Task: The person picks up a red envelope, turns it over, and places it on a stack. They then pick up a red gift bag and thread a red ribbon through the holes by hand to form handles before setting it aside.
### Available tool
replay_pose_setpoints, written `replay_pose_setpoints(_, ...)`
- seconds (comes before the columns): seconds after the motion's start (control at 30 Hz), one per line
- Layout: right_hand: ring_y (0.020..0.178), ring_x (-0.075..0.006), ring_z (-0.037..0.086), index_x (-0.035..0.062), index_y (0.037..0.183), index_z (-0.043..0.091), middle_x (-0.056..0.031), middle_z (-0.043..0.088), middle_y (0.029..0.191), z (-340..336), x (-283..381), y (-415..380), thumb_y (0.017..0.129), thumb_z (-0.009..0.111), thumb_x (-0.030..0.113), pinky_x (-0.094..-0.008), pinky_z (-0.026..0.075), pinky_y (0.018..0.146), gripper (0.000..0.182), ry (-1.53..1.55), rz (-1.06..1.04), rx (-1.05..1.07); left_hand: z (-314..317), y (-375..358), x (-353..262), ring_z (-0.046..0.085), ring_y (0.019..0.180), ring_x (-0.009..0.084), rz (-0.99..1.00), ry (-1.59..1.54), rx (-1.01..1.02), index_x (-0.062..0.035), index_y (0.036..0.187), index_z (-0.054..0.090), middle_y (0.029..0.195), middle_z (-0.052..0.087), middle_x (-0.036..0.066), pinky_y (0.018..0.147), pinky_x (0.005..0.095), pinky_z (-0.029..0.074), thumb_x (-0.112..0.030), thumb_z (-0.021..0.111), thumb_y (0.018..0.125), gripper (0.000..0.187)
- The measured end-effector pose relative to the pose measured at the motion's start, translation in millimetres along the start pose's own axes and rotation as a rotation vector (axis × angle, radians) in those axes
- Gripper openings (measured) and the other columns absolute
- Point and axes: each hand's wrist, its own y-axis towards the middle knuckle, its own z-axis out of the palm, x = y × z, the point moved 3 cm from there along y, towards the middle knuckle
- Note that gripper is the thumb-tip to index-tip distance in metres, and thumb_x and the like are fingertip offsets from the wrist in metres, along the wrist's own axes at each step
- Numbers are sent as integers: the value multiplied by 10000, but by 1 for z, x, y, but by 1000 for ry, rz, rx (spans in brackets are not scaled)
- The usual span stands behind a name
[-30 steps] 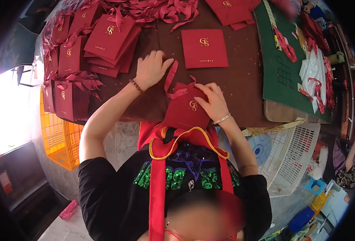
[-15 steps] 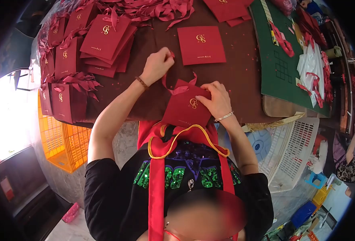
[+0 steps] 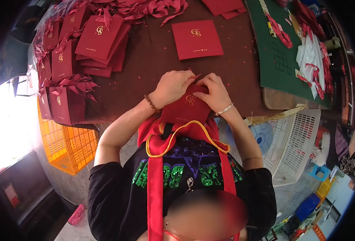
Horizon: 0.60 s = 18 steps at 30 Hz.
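A small red paper bag (image 3: 183, 106) with gold lettering rests at the table's front edge, against my apron. My left hand (image 3: 173, 88), with a brown beaded bracelet at the wrist, is closed at the bag's top edge, its fingertips pinching a red ribbon (image 3: 197, 76). Close beside it, my right hand (image 3: 214, 93), wearing a silver bangle, grips the bag's upper right edge, thumb on the front face. Both hands' fingertips nearly meet, and they hide most of the bag's top. Beyond them another flat red bag (image 3: 197, 40) lies on the brown cloth.
Stacked red bags (image 3: 101, 38) and upright ribboned bags (image 3: 61, 105) stand at the left. Loose ribbons (image 3: 157, 8) are heaped at the back. A green cutting mat (image 3: 278, 60) covers the right side. Below are an orange crate (image 3: 67, 140) and a white crate (image 3: 296, 148).
My left hand has moved right and down from beside the bag to its top edge, bringing the ribbon along. My right hand has shifted slightly, its fingers now curled over the top.
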Motion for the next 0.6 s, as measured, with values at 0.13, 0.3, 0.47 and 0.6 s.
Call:
replay_pose_setpoints(0.13, 959, -274, 501, 61, 947, 623, -113, 507, 1024, -11, -10, -15, 708, 717, 218, -333, 426, 847, 301, -8, -86, -48, -1, -2, 5, 599, 697, 368, -21, 22, 38, -61, 901, 611, 714, 616, 177, 627, 460, 461, -200, 519, 868, 170)
replay_pose_setpoints(0.3, 982, -236, 517, 63, 1042, 614, -110, 507, 1071, -13, -18, -29, 775, 680, 214, -301, 436, 813, 313, 291, 127, 108, 3, -3, 7, 605, 702, 358, -84, 28, 65, -69, 898, 617, 715, 619, 170, 620, 441, 465, -218, 529, 866, 176)
replay_pose_setpoints(0.47, 951, -184, 533, 74, 1107, 597, -87, 506, 1073, -1, -21, -38, 806, 654, 161, -267, 442, 779, 319, 317, 198, 79, 10, -2, 18, 610, 710, 346, -228, -135, 41, -85, 911, 637, 716, 626, 145, 633, 417, 467, -265, 535, 873, 211)
replay_pose_setpoints(0.6, 922, -112, 528, 39, 1101, 573, -57, 505, 1058, 11, -27, -49, 818, 647, 133, -241, 449, 769, 307, 486, 199, -41, 13, -5, 19, 597, 587, 192, -212, -121, -10, -45, 940, 635, 664, 607, 99, 567, 305, 452, -217, 543, 882, 204)
